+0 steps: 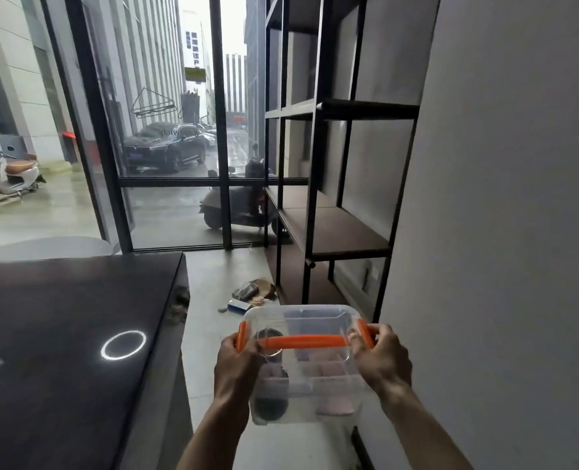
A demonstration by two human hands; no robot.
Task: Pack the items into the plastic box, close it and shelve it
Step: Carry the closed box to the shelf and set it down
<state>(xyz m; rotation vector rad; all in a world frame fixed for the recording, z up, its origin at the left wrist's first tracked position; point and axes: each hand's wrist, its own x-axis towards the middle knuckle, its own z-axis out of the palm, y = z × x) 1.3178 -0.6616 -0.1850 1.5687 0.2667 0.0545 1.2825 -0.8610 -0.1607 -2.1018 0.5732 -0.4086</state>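
Note:
A clear plastic box (310, 388) with a lid, an orange handle (303, 341) and orange side clips is carried in the air in front of me. My left hand (237, 361) grips its left side at the clip. My right hand (381, 359) grips its right side at the other clip. Dark round items and pink items show dimly through the lid. A black metal shelf unit (335, 228) with brown boards stands ahead on the right, against the wall.
A dark table (60, 334) with a bright ring reflection lies to my left. Scraps of cardboard and packaging (252, 293) lie on the floor before the shelf. A glass wall (172, 130) faces a street with scooters and cars. A grey wall (501, 198) is at right.

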